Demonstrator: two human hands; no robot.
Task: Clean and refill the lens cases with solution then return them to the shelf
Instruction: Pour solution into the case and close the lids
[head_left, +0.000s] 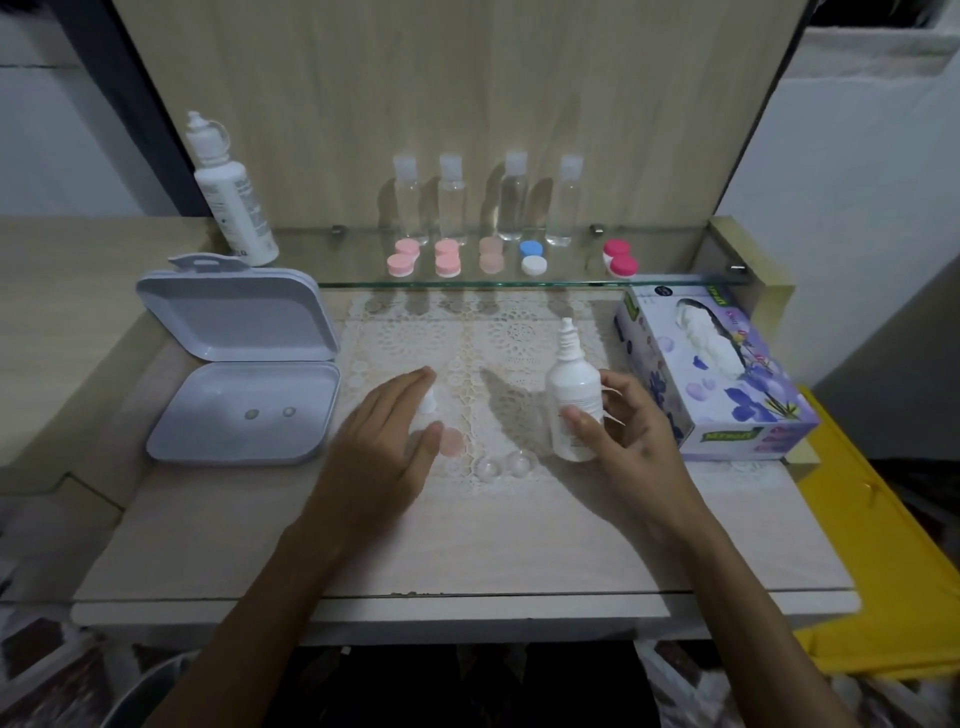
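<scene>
Both hands worked over the lace mat (498, 332), mid-refill on one opened lens case.

Right hand (631, 434) curled round the small solution bottle (571, 402), upright, nozzle bare. Left hand (387, 447) was blurred; it probably pinched the bottle's white cap (427, 402), can't confirm. Clear case cups (506, 464) sat open just beside the bottle base, pink lid (451, 440) near the left fingertips. Other cases were on the glass shelf (675, 260). Next move likely needs the nozzle tipped over each cup, then lids on.
</scene>
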